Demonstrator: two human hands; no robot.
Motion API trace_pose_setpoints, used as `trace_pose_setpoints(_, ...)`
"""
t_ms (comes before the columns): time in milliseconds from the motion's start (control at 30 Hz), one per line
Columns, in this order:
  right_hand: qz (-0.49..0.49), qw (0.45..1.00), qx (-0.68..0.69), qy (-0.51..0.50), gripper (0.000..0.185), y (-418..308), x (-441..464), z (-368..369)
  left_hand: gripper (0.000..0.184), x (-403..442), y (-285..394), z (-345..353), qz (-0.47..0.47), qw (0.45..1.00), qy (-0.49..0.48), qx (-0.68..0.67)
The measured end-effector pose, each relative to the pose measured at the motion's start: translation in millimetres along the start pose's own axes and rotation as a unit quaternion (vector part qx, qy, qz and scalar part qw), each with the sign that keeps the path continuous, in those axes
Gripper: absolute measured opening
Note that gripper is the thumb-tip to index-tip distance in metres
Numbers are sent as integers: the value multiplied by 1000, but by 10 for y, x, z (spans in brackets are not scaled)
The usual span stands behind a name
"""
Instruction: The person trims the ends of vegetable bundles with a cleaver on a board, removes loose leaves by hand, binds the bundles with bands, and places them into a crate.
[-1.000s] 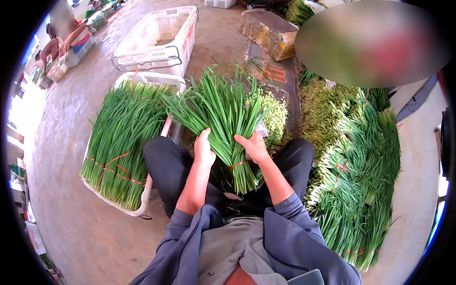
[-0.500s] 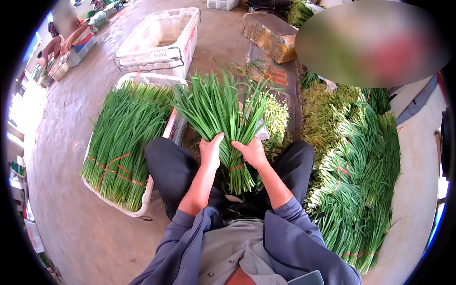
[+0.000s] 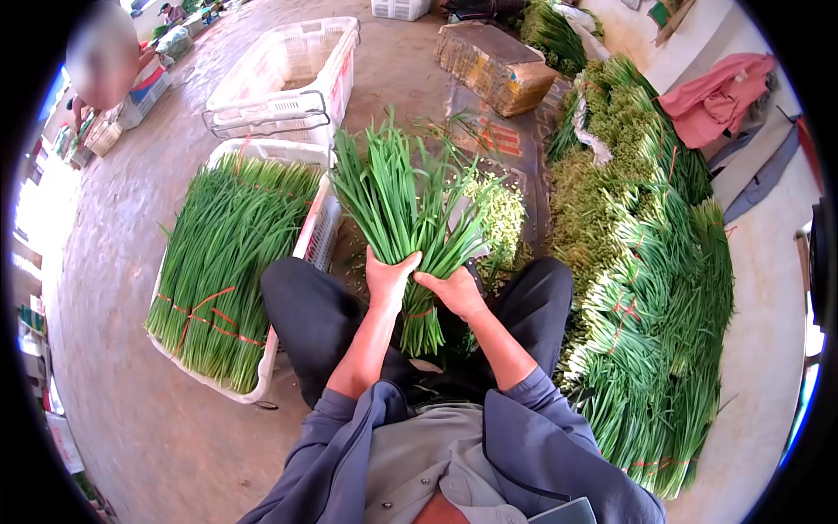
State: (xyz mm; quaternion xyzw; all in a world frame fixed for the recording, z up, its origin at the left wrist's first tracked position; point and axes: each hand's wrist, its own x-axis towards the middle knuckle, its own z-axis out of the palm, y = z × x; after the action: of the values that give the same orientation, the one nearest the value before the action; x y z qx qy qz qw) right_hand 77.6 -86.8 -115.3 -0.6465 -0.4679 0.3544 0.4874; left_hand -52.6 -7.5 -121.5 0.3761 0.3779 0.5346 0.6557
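Between my knees stands a loose-topped bunch of long green stalks (image 3: 393, 196), tied near its lower end with a red band. My left hand (image 3: 388, 278) is wrapped round its left side, thumb across the front. On the right side my right hand (image 3: 454, 290) grips the same bunch, its thumb close to the left thumb. The leaves fan out above both hands, and the fingers behind the stalks are hidden. Left of my knee, a white crate (image 3: 262, 384) holds tied green bundles (image 3: 231, 262).
Behind the crate stands another white crate (image 3: 336, 87). A taped carton (image 3: 493, 65) is at the back, with pale trimmings (image 3: 502, 214) on the ground before it. A long pile of green bundles (image 3: 663, 314) lies on the right. Pink cloth (image 3: 716, 100) hangs beyond; a person (image 3: 105, 61) is far left.
Both hands have come closer together round the bunch. Its banded lower end has shifted left, and its leaves are gathered more to the left.
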Motion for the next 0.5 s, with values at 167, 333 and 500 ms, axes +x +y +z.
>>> trace_pose_setpoints(167,200,900,-150,-358,47,-658,-115,-334,72,29,-19,-25,62,994,29,90)
trace_pose_setpoints(333,-73,996,-56,0,15,-1146,64,-207,93,-63,108,55,92,943,79,311)
trace_pose_setpoints(500,-152,941,-297,54,23,-906,476,-377,94,-158,259,87,84,942,70,318)
